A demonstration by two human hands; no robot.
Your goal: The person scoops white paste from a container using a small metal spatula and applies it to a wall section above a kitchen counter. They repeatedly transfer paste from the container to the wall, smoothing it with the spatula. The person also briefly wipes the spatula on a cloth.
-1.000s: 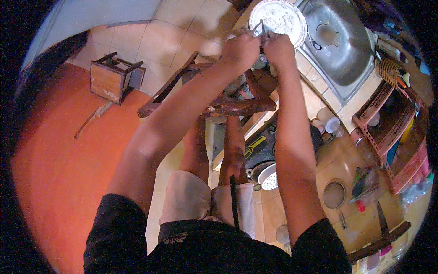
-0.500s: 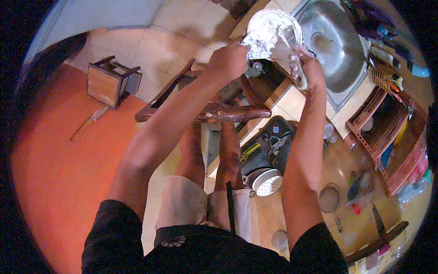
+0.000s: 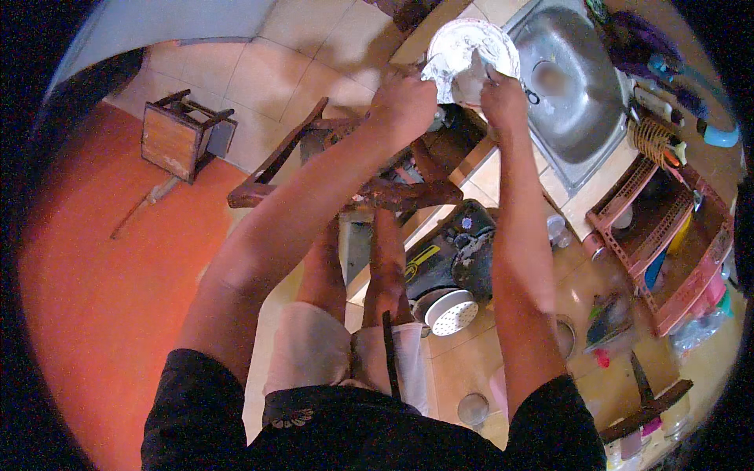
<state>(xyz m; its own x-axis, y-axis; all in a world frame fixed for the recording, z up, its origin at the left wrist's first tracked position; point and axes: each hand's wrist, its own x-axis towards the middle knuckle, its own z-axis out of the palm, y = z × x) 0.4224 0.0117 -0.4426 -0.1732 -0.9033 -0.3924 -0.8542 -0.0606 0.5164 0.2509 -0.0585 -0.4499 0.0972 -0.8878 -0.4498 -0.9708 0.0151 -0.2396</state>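
With left fingers (image 3: 425, 91), pinches a pale grey piece (image 3: 471, 85), too blurry to name. With right fingers (image 3: 495, 96), curls in close by it; cannot tell around what. Stays over a white plate (image 3: 471, 34), just beside the left edge of the sink (image 3: 577, 118). Has open room rightward.

Dim, uneven indoor light. Near the top, a white dish (image 3: 471, 38) glares, almost washed out, while the steel sink (image 3: 577, 110) carries soft reflections. Blurry shadows darken the pale tiles (image 3: 259, 74). Grain softens fine detail; fisheye curving bends the edges, which fade to black.
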